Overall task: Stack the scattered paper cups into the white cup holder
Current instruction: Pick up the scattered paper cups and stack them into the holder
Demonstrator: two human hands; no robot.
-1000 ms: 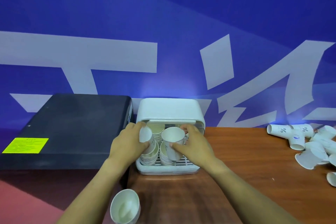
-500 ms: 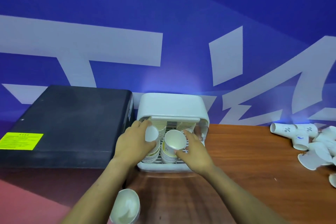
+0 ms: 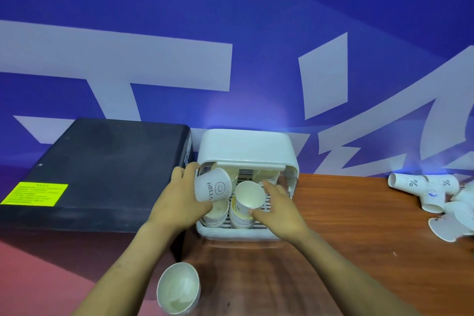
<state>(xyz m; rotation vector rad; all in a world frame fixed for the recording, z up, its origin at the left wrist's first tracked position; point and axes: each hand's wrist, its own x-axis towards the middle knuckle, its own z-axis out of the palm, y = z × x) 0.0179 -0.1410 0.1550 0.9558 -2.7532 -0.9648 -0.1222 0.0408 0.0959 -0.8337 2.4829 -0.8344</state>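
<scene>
The white cup holder [image 3: 246, 149] stands at the back of the wooden table, open at the front, with stacks of paper cups inside. My left hand [image 3: 179, 202] grips a white "HELLO" cup [image 3: 213, 187], tilted with its base toward me, at the holder's left opening. My right hand [image 3: 277, 210] pinches the rim of a plain cup [image 3: 250, 196] that sits on top of the front right stack [image 3: 241, 218]. A loose cup [image 3: 178, 288] stands upright near the table's front edge, under my left forearm.
A pile of scattered paper cups [image 3: 433, 195] lies at the table's right side. A black box [image 3: 102, 169] with a yellow label stands directly left of the holder. A blue wall with white lettering rises behind.
My left hand has turned its cup so the printed side shows. My right hand's cup has sunk lower onto the front right stack.
</scene>
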